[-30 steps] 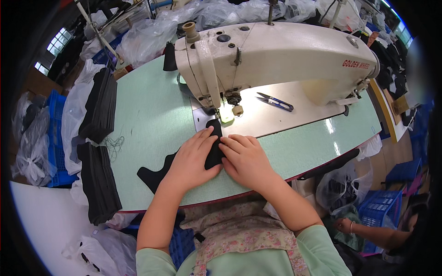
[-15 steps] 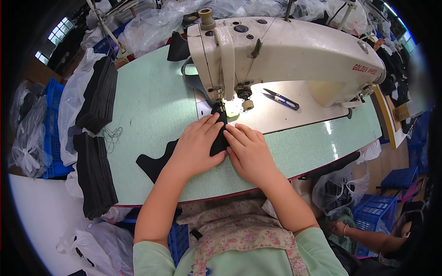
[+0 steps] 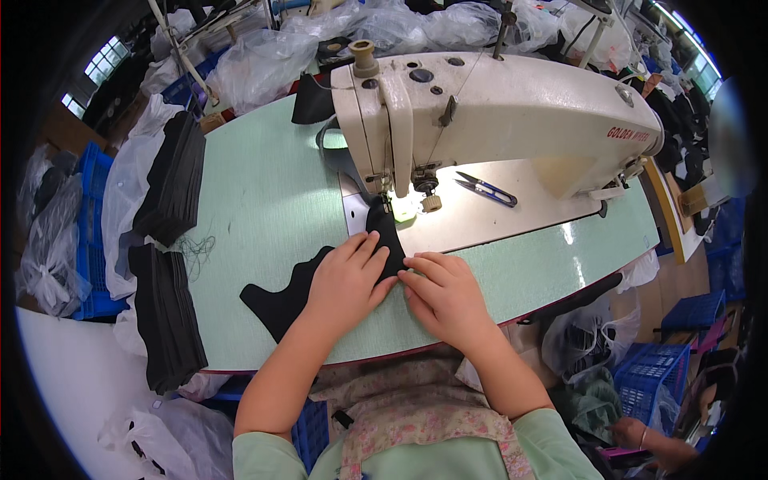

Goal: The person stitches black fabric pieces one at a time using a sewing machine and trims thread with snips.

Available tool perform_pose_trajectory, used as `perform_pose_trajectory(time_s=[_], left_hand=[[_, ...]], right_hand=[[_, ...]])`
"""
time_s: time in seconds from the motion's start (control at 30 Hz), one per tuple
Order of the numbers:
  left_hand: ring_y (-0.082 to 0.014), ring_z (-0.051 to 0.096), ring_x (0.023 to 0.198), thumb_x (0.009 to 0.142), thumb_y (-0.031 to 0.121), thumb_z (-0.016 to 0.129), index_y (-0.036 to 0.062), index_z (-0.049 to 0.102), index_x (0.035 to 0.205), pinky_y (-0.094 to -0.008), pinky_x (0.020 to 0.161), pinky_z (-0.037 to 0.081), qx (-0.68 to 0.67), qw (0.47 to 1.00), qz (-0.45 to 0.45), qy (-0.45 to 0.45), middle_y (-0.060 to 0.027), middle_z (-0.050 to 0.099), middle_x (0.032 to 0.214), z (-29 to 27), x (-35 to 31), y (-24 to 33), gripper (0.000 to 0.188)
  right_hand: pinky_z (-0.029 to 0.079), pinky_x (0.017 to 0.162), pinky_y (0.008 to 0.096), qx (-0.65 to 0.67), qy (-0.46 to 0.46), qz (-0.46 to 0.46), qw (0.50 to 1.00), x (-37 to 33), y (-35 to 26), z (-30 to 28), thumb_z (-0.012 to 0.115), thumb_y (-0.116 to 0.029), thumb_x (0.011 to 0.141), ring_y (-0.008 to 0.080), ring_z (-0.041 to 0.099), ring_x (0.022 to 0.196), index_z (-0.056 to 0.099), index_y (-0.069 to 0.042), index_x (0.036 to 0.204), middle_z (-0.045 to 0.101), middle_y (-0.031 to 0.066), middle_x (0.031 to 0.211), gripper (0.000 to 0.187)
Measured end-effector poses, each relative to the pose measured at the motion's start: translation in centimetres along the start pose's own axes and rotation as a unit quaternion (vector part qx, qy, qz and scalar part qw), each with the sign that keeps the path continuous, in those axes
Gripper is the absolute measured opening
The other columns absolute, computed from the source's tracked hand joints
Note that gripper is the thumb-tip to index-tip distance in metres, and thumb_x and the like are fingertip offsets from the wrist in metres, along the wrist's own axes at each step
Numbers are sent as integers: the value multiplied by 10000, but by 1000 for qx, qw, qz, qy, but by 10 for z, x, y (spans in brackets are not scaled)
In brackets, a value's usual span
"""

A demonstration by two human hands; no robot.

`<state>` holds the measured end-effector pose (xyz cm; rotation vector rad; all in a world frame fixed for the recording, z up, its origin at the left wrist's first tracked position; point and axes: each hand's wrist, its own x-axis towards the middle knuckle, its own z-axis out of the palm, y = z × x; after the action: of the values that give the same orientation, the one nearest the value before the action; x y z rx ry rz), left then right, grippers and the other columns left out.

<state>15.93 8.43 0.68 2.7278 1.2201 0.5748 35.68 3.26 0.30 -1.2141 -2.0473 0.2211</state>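
Observation:
A black fabric piece (image 3: 384, 226) with a wavy outline lies on the green table, its far end at the needle area of the cream sewing machine (image 3: 512, 104). My left hand (image 3: 346, 282) rests flat on top of it, fingers stretched toward the needle and thumb out to the right. At the fabric's right edge, my right hand (image 3: 445, 294) has its fingers close together, pinching that edge between fingertips and thumb; the exact grip is partly hidden. The fabric's lower left part (image 3: 276, 304) sticks out past my left wrist.
Thread snips (image 3: 486, 190) lie on the lit metal bed. Two stacks of black cut pieces (image 3: 168, 180) stand along the left table edge, near loose thread (image 3: 196, 250). Blue crates (image 3: 94, 232) flank the table. At lower right, another person's hand (image 3: 628, 432) shows near a green bag.
Both hands have moved nearer to me, away from the needle, so more black fabric shows before the machine. The view has shifted slightly. The other person's hand has moved lower.

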Motion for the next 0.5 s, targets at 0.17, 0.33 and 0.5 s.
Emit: perform_pose_trajectory(time_s=[0.17, 0.33, 0.5], left_hand=[[-317, 575, 1228, 795, 269, 770, 8, 667, 1157, -411, 927, 519, 24, 1000, 17, 8, -178, 623, 1308, 0, -1, -1, 458], [-321, 567, 1234, 804, 267, 763, 1, 659, 1181, -418, 949, 506, 14, 1000, 21, 9, -181, 619, 1313, -2, 0, -1, 472], [-322, 555, 1253, 815, 264, 755, 1, 651, 1196, -431, 979, 487, 12, 1000, 10, -5, -184, 601, 1345, -1, 6, -6, 475]], right_hand=[[473, 939, 425, 0, -14, 8, 1000, 1, -1, -1, 707, -88, 797, 287, 607, 1144, 705, -40, 1044, 671, 93, 1142, 251], [473, 940, 425, -2, -13, 2, 1000, 0, 1, 0, 714, -85, 790, 292, 605, 1146, 704, -40, 1045, 670, 100, 1148, 260], [477, 935, 426, -2, -11, 4, 1000, 0, 0, -1, 712, -75, 786, 299, 606, 1142, 702, -42, 1044, 668, 104, 1154, 260]])
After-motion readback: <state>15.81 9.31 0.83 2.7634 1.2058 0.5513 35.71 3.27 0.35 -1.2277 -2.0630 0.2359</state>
